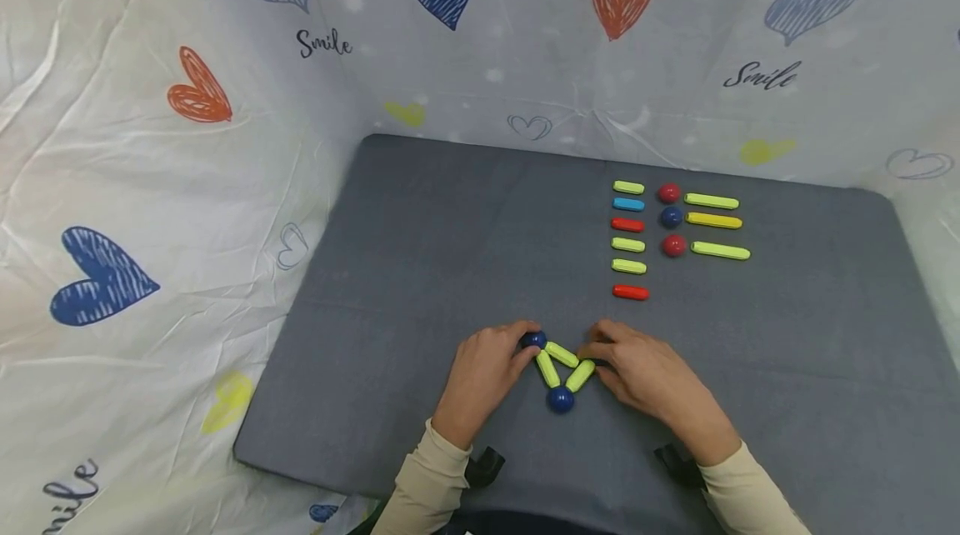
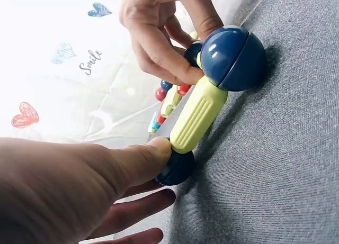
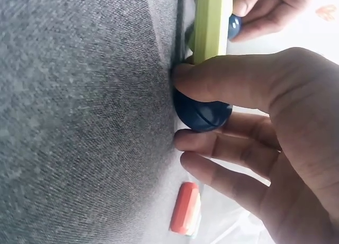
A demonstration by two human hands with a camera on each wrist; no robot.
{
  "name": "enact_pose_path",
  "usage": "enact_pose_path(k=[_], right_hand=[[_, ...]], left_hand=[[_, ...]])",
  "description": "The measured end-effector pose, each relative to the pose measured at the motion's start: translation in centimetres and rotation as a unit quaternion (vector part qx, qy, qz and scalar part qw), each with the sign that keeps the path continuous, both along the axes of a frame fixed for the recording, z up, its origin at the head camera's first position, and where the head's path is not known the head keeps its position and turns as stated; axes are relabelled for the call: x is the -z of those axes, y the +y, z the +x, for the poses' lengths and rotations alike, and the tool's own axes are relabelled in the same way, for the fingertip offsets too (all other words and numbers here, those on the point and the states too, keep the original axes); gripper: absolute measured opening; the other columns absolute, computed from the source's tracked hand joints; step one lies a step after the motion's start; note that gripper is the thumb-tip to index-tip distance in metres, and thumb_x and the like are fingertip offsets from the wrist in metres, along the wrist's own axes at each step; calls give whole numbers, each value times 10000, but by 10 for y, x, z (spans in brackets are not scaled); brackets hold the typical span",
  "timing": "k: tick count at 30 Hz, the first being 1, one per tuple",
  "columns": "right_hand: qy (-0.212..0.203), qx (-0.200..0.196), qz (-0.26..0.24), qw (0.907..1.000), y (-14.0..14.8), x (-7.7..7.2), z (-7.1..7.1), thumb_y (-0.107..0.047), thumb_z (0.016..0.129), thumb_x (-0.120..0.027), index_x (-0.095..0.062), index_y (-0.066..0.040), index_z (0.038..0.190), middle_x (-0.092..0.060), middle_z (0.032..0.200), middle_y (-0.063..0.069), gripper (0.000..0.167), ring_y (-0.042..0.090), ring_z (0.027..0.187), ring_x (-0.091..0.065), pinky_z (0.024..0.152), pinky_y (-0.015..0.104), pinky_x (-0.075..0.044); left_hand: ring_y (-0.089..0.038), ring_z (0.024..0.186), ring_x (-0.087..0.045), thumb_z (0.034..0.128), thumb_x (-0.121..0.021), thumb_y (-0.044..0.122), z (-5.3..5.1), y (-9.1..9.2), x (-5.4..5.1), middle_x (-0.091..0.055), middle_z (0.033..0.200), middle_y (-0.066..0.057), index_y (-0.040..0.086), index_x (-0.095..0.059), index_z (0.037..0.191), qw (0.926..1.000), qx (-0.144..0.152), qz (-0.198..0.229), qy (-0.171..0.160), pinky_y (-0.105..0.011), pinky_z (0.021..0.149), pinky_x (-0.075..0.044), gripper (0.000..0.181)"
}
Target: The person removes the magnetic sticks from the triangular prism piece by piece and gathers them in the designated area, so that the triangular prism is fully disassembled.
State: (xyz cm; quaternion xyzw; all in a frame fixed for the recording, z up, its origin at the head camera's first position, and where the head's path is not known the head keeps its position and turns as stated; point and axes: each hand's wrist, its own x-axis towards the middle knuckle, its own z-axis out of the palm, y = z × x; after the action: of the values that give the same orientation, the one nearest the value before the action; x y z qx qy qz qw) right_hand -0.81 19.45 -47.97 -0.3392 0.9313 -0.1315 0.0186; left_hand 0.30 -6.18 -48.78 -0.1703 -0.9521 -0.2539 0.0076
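Note:
Three blue balls and three light-green ribbed rods form a small triangle on the grey surface. My left hand pinches the left corner ball between thumb and fingers. Around the right corner ball, mostly hidden in the head view, my right hand has its thumb and fingers. The third ball sits at the near corner, touched by neither hand. One rod runs between the two held balls. A left rod and a right rod meet the near ball.
Farther back lies a column of short rods: light-green, a blue one and red ones. Beside it are two red balls, a blue ball and longer yellowish rods. A heart-printed cloth hangs behind the padded table.

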Motion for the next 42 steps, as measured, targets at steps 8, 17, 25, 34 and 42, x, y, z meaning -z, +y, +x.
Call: enact_pose_path(k=[8, 17, 25, 34, 42], right_hand=[[233, -98, 40, 9997, 2, 1, 0, -135, 860, -896, -854, -224, 1045, -599, 1035, -11, 210, 113, 791, -579, 670, 341, -550], [154, 323, -5, 9994, 7, -6, -2, -183, 880, -895, -848, -220, 1041, -585, 1020, -5, 171, 94, 715, -561, 608, 314, -527], [154, 1054, -199, 9941, 31, -15, -17, -212, 885, -895, -739, -101, 1231, -674, 1102, 57, 396, 220, 889, -696, 749, 478, -608], [496, 1378, -828, 9858, 66, -15, -48, -51, 855, -886, -701, 10, 1206, -712, 1081, 159, 401, 333, 981, -684, 823, 554, -578], [398, 1656, -772, 9824, 84, -10, -69, -18, 843, -889, -673, 33, 1232, -631, 1065, 178, 448, 328, 883, -645, 765, 555, -564]], left_hand=[[-31, 616, -587, 981, -783, 326, 0, -1, 0, -801, 1067, 4, 218, -759, 1282, 10000, -24, -17, 30, -228, 547, -499, 321], [-19, 613, -555, 977, -790, 316, 1, 1, 1, -800, 1071, -1, 209, -761, 1278, 10000, -34, -3, 9, -220, 543, -482, 321], [-40, 646, -599, 980, -786, 317, 1, 0, 1, -800, 1104, 1, 211, -759, 1281, 10000, -61, 39, -10, -246, 568, -516, 320], [-27, 599, -552, 978, -788, 321, 1, 0, 1, -801, 1077, -4, 212, -758, 1276, 10000, -63, 51, -28, -224, 524, -464, 319], [-6, 567, -489, 982, -781, 329, 1, -1, 1, -800, 1045, -1, 210, -753, 1281, 10000, -16, 66, -32, -207, 508, -427, 323]])
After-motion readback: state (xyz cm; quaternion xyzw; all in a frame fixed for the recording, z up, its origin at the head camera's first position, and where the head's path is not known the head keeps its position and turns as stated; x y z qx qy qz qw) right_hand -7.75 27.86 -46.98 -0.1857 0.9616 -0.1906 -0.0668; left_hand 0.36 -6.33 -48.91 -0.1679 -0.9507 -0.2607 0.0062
